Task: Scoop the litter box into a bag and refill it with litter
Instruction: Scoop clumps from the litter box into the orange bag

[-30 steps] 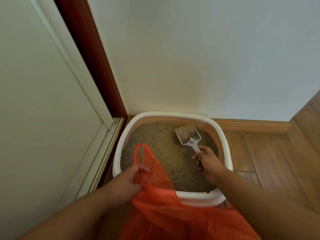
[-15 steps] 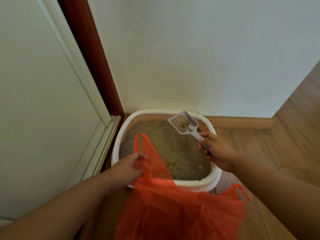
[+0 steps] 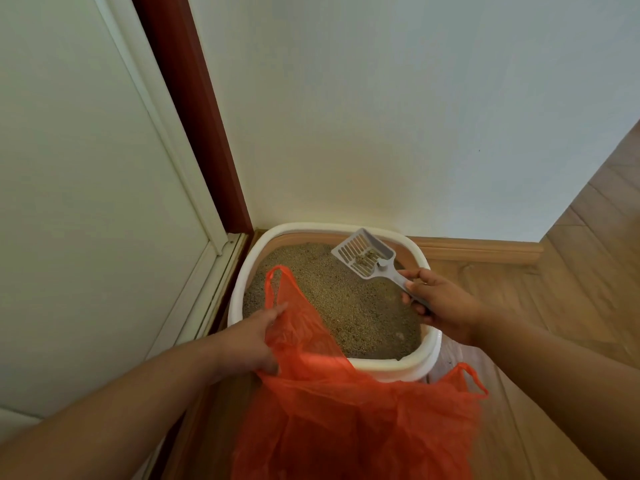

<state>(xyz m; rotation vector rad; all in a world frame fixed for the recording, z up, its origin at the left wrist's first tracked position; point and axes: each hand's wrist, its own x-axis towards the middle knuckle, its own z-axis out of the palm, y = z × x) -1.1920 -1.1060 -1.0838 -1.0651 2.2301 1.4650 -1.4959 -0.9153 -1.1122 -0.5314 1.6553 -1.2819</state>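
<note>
Scoop (image 3: pixel 363 254) higher, seemingly emptier than before.

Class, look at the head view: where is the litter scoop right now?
The scoop is held in the right hand, raised over the far right corner of the litter box, beyond the orange bag.

Thin crinkled orange plastic bag (image 3: pixel 346 410), smooth white plastic litter box (image 3: pixel 398 367), grainy litter (image 3: pixel 346 306), wood floor (image 3: pixel 571 289).

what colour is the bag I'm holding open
Orange-red; the bag shows plainly in the head view, gripped by the left hand.
</note>
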